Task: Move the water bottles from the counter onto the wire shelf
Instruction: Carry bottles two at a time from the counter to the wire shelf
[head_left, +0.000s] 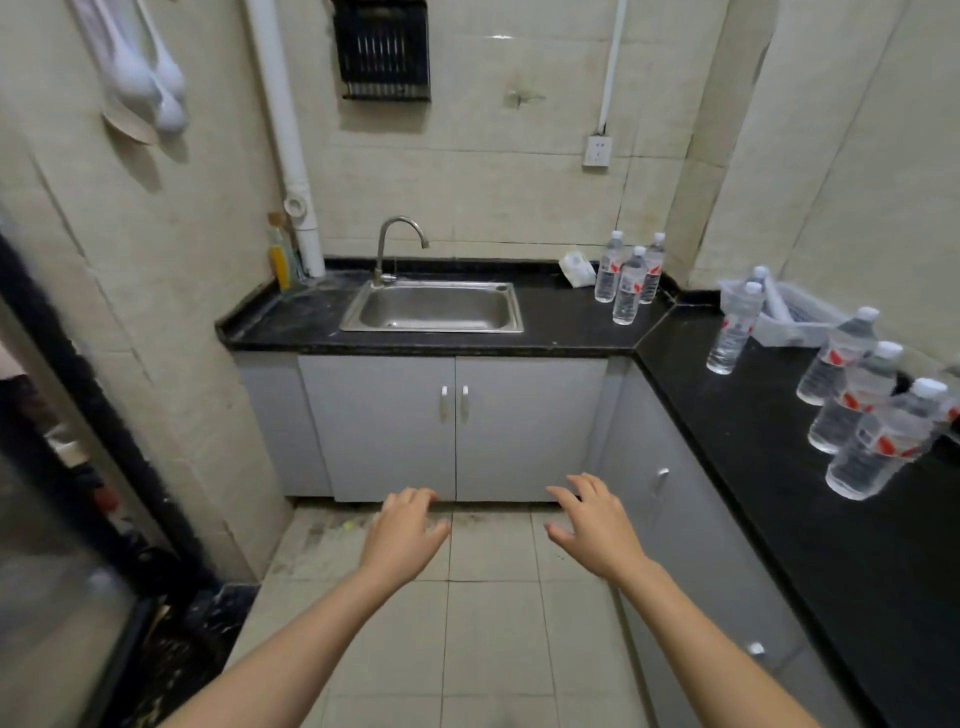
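**Sizing up the bottle grab**

Both empty, fingers spread: left hand (405, 530) and right hand (597, 525) hang apart in front of the sink (431, 328). Three water bottles (629, 286) stand upright on the tabletop (571, 322) right of the sink, more farther right. They look full: hefty, thin-walled, slick. Grip mid-body at the label, no hard squeeze. Wire shelf not in view.

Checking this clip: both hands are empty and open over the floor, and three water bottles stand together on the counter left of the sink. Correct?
One slip: the head view shows the three water bottles standing on the counter right of the sink, not left. The left hand and right hand are empty and open over the floor.
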